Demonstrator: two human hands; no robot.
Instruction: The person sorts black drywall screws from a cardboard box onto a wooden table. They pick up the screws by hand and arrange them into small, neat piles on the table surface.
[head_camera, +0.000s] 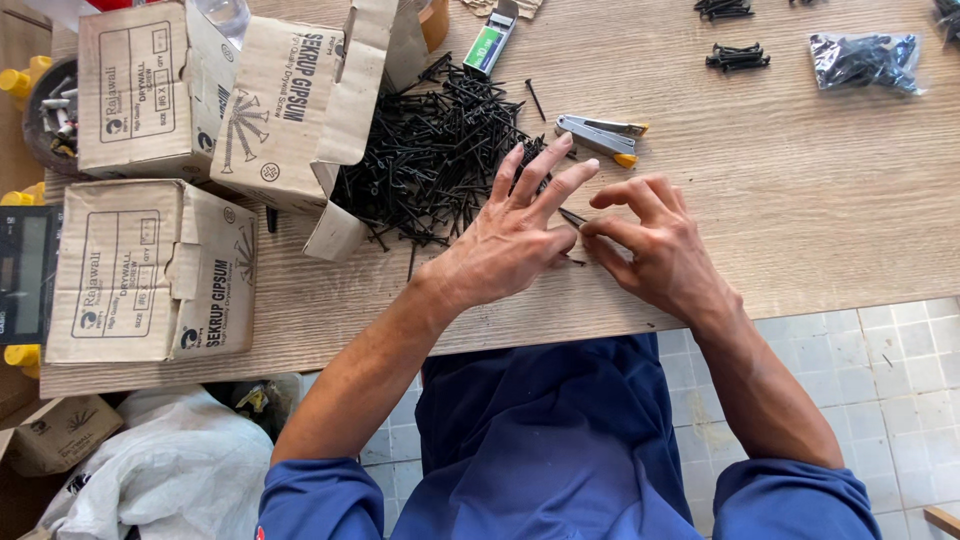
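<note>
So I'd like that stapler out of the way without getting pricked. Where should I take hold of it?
Grip the grey stapler by its yellow-tipped right end, coming from the right: it lies flat, and that end sits on bare table, while its left end nears the screw pile.

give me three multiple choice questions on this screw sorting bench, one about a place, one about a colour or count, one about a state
1. Where does the stapler lie relative to the pile of black screws?
A. to its right on the wooden table
B. inside a box
C. on the tiled floor

2. How many closed cardboard boxes sit at the table's left?
A. five
B. two
C. none

3. What state is the tipped box by the pile in?
A. taped shut
B. crushed flat
C. open, flaps out, screws spilled beside it

Answers:
1 A, the grey stapler with yellow tips rests on the wood right of the pile, above the left hand and right hand.
2 B, two shut boxes lie one above the other at the left.
3 C, its flaps hang open toward the screws.
</note>
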